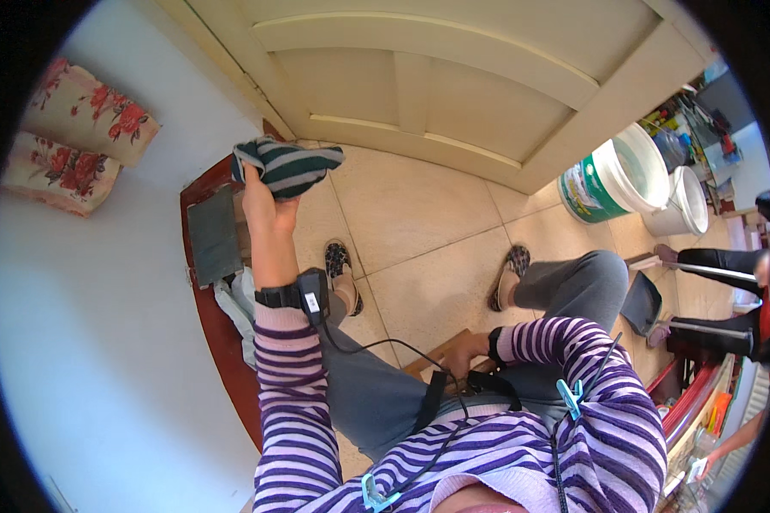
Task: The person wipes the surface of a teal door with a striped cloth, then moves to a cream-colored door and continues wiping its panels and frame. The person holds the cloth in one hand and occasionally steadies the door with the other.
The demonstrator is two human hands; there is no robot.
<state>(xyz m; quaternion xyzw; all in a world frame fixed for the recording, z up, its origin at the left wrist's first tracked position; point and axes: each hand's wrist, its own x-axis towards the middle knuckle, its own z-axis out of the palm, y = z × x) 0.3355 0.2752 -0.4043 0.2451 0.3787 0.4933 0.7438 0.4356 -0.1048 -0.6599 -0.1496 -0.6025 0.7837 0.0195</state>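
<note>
My left hand (269, 205) is raised at the left, holding a bundled piece of dark green and grey striped fabric (295, 165). The thumb shows at its near edge; the other fingers are mostly hidden by the fabric. Low between my legs, my right hand (465, 354) is curled over the edge of a wooden stool (439, 353). Its fingertips cannot be made out. A black strapped device (313, 300) with a cable sits on my left wrist.
A cream panelled door (417, 83) stands ahead. Two white buckets (616, 170) (686, 202) are at the right, near a dustpan (641, 304) and another person's legs (712, 327). A grey slab (215, 236) lies beside the left wall, below floral cloth (122, 118).
</note>
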